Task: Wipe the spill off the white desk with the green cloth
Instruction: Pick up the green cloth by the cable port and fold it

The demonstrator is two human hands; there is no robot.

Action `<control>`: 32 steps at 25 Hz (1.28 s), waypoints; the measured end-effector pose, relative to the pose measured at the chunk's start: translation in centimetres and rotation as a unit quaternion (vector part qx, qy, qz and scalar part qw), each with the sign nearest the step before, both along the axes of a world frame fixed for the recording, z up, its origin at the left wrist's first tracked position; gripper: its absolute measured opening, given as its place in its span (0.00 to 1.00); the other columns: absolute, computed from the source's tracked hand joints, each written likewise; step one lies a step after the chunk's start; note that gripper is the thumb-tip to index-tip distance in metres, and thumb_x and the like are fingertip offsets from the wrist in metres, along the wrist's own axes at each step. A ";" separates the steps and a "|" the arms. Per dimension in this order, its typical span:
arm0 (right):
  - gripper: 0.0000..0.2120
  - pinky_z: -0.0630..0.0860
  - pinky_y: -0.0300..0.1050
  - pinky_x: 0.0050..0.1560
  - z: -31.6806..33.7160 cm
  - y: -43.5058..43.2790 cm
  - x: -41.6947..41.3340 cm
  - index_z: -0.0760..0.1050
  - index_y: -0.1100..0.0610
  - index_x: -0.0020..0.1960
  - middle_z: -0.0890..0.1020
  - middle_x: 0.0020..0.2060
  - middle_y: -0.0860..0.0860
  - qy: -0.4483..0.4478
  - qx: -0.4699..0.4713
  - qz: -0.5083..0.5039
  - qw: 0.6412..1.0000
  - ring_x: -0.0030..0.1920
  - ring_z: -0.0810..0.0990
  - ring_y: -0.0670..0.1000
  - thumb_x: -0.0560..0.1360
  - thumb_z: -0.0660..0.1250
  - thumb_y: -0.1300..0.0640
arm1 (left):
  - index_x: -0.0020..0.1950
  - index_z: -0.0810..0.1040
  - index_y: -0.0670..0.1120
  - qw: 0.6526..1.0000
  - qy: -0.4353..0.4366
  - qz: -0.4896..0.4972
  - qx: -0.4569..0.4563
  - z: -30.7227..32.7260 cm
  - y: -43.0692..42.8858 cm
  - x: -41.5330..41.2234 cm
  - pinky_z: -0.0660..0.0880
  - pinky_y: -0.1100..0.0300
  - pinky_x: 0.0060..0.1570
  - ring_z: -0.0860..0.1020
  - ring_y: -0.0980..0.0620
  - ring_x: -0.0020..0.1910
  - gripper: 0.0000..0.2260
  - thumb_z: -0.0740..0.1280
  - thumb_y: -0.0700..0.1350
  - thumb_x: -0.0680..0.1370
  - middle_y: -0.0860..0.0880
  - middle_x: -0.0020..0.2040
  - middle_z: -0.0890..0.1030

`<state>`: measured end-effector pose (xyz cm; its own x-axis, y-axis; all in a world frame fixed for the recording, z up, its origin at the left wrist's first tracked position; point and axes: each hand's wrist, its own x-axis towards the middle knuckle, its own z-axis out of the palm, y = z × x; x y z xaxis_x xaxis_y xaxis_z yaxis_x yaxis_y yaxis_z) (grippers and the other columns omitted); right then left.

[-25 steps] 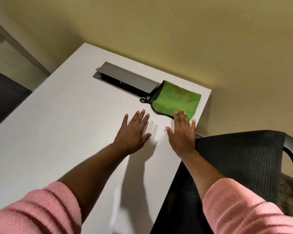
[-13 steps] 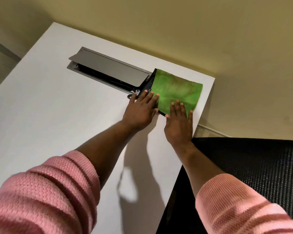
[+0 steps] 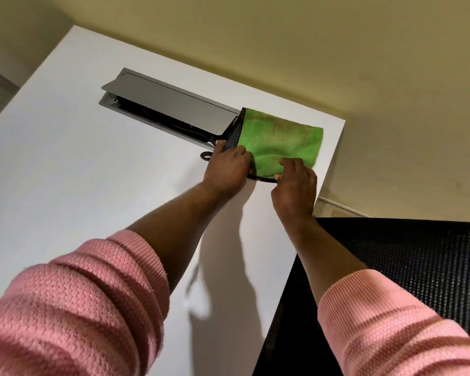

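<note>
No text, label, brand, number or sign can be read anywhere in this view.

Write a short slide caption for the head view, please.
Both hands, left hand and right hand, grip the green cloth on the white desk.
</note>
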<state>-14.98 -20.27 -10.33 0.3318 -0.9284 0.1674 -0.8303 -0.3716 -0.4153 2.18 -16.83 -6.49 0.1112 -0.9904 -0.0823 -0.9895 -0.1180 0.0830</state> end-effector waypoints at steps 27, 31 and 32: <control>0.11 0.62 0.51 0.62 17.0 22.2 -0.3 0.83 0.58 0.54 0.86 0.47 0.53 -0.071 -0.058 0.247 0.965 0.48 0.84 0.58 0.73 0.76 0.66 | 0.56 0.84 0.47 0.963 0.155 0.163 -0.148 16.5 33.3 0.5 0.54 0.46 0.78 0.82 0.49 0.54 0.11 0.74 0.51 0.77 0.50 0.51 0.85; 0.10 0.63 0.51 0.62 18.5 31.0 0.3 0.84 0.57 0.52 0.86 0.48 0.51 -0.095 -0.078 0.338 0.933 0.50 0.84 0.56 0.72 0.77 0.64 | 0.57 0.84 0.45 0.949 0.133 0.221 -0.179 18.2 45.3 -1.2 0.55 0.46 0.77 0.83 0.48 0.53 0.10 0.74 0.46 0.77 0.48 0.50 0.85; 0.10 0.62 0.51 0.62 18.7 32.9 0.4 0.84 0.57 0.52 0.86 0.48 0.50 -0.099 -0.078 0.357 0.926 0.51 0.84 0.55 0.72 0.77 0.63 | 0.57 0.84 0.44 0.945 0.131 0.236 -0.186 18.3 48.1 -1.8 0.56 0.46 0.77 0.83 0.47 0.52 0.10 0.74 0.45 0.77 0.48 0.50 0.85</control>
